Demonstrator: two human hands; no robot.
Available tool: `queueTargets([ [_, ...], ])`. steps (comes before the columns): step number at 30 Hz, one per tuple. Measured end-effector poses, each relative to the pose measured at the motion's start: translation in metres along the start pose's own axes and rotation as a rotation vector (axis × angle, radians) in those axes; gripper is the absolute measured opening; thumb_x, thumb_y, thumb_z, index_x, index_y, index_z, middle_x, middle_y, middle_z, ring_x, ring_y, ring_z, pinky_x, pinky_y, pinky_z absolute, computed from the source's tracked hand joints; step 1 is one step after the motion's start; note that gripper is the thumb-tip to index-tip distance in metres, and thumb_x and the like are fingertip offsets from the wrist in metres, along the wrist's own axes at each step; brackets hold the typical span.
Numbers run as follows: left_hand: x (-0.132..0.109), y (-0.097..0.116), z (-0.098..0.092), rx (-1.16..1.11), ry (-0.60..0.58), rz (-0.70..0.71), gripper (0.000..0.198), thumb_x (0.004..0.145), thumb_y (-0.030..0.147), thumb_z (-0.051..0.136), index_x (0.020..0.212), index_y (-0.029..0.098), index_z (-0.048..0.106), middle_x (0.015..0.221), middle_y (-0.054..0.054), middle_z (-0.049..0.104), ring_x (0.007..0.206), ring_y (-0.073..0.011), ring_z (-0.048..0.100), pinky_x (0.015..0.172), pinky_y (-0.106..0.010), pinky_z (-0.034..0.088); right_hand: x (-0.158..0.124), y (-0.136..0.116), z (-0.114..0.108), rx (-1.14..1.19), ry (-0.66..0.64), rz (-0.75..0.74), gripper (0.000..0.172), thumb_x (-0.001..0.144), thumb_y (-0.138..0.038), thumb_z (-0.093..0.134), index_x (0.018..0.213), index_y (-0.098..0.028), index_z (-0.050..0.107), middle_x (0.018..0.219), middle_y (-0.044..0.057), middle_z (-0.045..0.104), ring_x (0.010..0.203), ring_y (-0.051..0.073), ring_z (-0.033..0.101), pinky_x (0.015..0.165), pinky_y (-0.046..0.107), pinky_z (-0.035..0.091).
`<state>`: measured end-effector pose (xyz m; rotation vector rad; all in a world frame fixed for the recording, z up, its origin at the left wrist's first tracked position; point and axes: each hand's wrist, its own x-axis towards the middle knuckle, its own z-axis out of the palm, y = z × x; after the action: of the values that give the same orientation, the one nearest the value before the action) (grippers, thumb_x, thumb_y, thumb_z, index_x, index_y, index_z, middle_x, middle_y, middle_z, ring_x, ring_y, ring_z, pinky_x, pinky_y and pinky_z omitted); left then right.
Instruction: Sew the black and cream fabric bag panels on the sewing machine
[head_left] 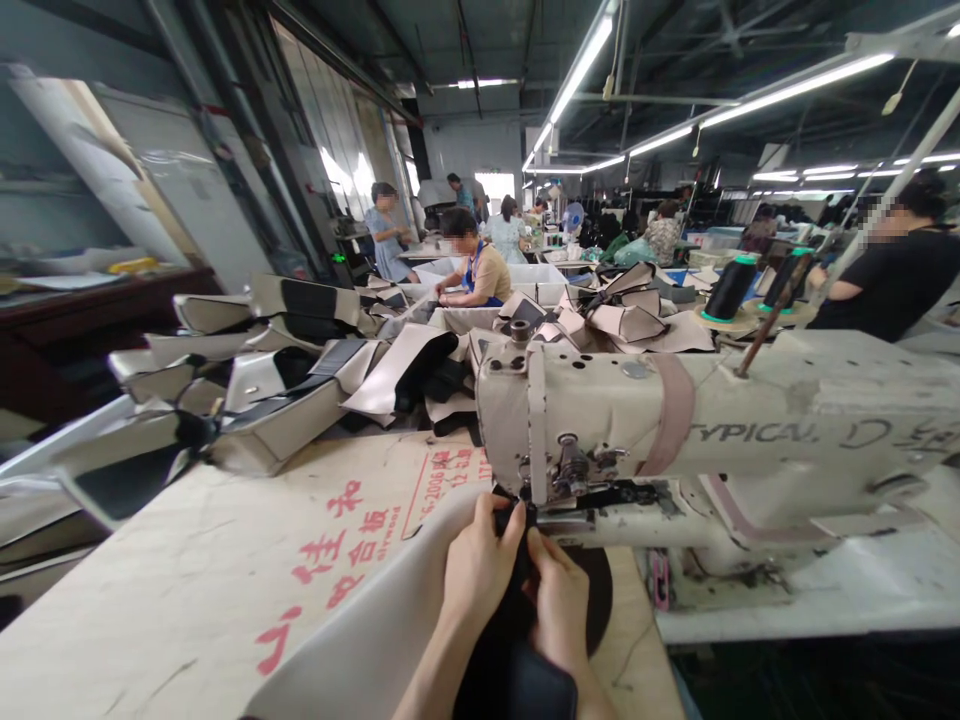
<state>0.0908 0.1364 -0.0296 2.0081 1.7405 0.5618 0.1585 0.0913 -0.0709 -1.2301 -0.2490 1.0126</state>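
My left hand point(474, 568) and my right hand point(559, 600) are side by side, fingers pinched on a black fabric piece point(517, 640) that I hold under the needle area of a cream sewing machine point(675, 430). A beige leather-like panel point(360, 630) joined to the black piece lies to the left of my left hand, on the plywood table point(187, 580). The fingertips of both hands reach right up to the presser foot point(525, 505).
Piles of beige and black sewn pieces point(300, 370) lie at the table's far side. Black thread cones point(731, 290) stand behind the machine. A person in black point(892, 270) works at the right; several other workers sit farther back.
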Motion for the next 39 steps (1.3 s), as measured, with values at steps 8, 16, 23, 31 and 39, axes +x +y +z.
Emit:
queueTargets([
  [8,0.001,-0.003,0.002,-0.02,0.021,0.006,0.024,0.088,0.043,0.04,0.094,0.022,0.048,0.07,0.001,0.063,0.062,-0.0165,0.063,0.052,-0.022,0.035,-0.002,-0.006,0.0,0.033,-0.002,0.169,0.046,0.059,-0.046,0.071,0.086,-0.009,0.071,0.053,0.002,0.059,0.04,0.01,0.042,0.038,0.022,0.032],
  [16,0.008,-0.004,0.0,-0.054,0.007,-0.021,0.024,0.087,0.041,0.04,0.096,0.021,0.049,0.064,0.003,0.058,0.062,-0.0165,0.061,0.054,-0.022,0.037,0.008,-0.001,0.001,-0.094,-0.116,0.07,0.05,0.064,-0.059,0.065,0.075,-0.01,0.071,0.057,0.005,0.062,0.048,0.014,0.051,0.044,0.023,0.039],
  [23,0.011,-0.015,0.01,-0.187,0.019,0.006,0.023,0.086,0.042,0.04,0.096,0.022,0.047,0.067,0.002,0.06,0.064,-0.0167,0.06,0.059,-0.023,0.038,0.024,-0.083,-0.129,-0.773,0.053,-0.979,0.03,0.082,-0.043,0.056,0.087,-0.017,0.07,0.087,0.008,0.067,0.08,0.021,0.063,0.077,0.028,0.047],
  [31,0.016,-0.024,0.021,-0.27,0.036,0.042,0.023,0.083,0.043,0.044,0.095,0.024,0.046,0.071,0.003,0.062,0.064,-0.0151,0.059,0.059,-0.022,0.037,0.066,-0.135,-0.282,-1.402,0.287,-1.416,0.046,0.089,-0.036,0.043,0.128,-0.013,0.048,0.123,0.012,0.053,0.114,0.03,0.048,0.102,0.05,0.032],
  [39,0.012,-0.025,0.025,-0.271,0.08,0.081,0.028,0.083,0.049,0.044,0.093,0.022,0.047,0.059,0.006,0.055,0.054,-0.0138,0.053,0.054,-0.022,0.035,0.074,-0.083,-0.3,-1.444,0.262,-1.391,0.048,0.092,-0.037,0.04,0.135,-0.015,0.039,0.131,0.011,0.046,0.118,0.029,0.046,0.101,0.049,0.034],
])
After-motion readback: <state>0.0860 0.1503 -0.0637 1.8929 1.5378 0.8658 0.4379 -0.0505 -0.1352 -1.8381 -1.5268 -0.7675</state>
